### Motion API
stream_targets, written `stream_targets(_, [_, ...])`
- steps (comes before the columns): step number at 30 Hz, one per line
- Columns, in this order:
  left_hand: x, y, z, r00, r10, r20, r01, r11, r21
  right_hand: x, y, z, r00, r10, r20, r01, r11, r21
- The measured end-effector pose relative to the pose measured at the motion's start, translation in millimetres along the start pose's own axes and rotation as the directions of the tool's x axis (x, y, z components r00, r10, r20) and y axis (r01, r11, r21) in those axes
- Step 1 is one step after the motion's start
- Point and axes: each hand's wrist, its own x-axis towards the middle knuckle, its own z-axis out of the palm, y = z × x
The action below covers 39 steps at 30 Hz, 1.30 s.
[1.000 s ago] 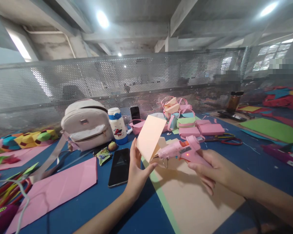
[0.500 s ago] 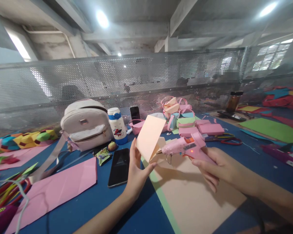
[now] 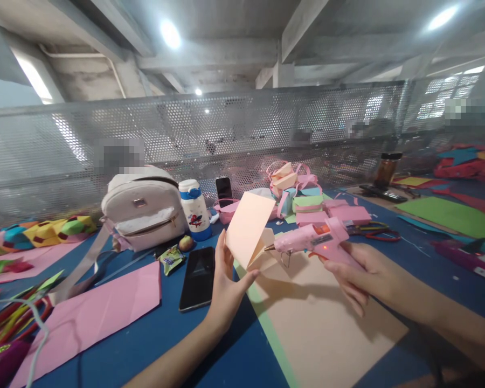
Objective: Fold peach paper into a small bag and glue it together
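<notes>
My left hand (image 3: pixel 230 285) grips a folded piece of peach paper (image 3: pixel 248 223) by its lower left edge, thumb at the bottom corner. One flap of the paper stands up and the folded part opens to the right. In my right hand (image 3: pixel 361 275) is a pink glue gun (image 3: pixel 313 240), a small orange light glowing on its side. Its metal nozzle points left, at the opening of the folded paper; whether it touches the paper I cannot tell. Beneath both hands lies a large peach sheet (image 3: pixel 327 328) over a green one.
Left of my left hand lie a black phone (image 3: pixel 196 277), a green snack packet (image 3: pixel 172 260) and a pink sheet (image 3: pixel 101 318). Behind stand a white backpack (image 3: pixel 145 207) and a bottle (image 3: pixel 194 210). Folded paper pieces (image 3: pixel 307 202) and scissors (image 3: pixel 378 230) lie beyond the glue gun.
My right hand and the glue gun have shifted slightly to the right, drawing the nozzle back a little from the folded paper. My left hand and the paper have hardly moved.
</notes>
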Motion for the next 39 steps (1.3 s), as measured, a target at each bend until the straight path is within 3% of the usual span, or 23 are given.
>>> stream_targets(17, [1,2,0.8,1.0,0.002,-0.004,-0.002,1.0,-0.017,-3,-5,-2,1.0,-0.014,-0.018,0.013,0.998,-0.068])
stream_targets(26, [0,-4,-1.0,1.0,0.003,-0.008,-0.003,1.0,-0.02,2,3,1,1.0,-0.022,0.01,0.021,0.99,0.138])
stream_targets(33, [0,-7,-2.4,1.0,0.009,-0.011,-0.01,1.0,-0.008,4,3,0,0.999,-0.029,-0.024,0.032,0.991,0.128])
stream_targets(39, [1,-8,-2.5,1.0,0.012,-0.015,-0.012,1.0,-0.01,4,6,1,0.999,-0.027,0.033,0.021,0.984,0.179])
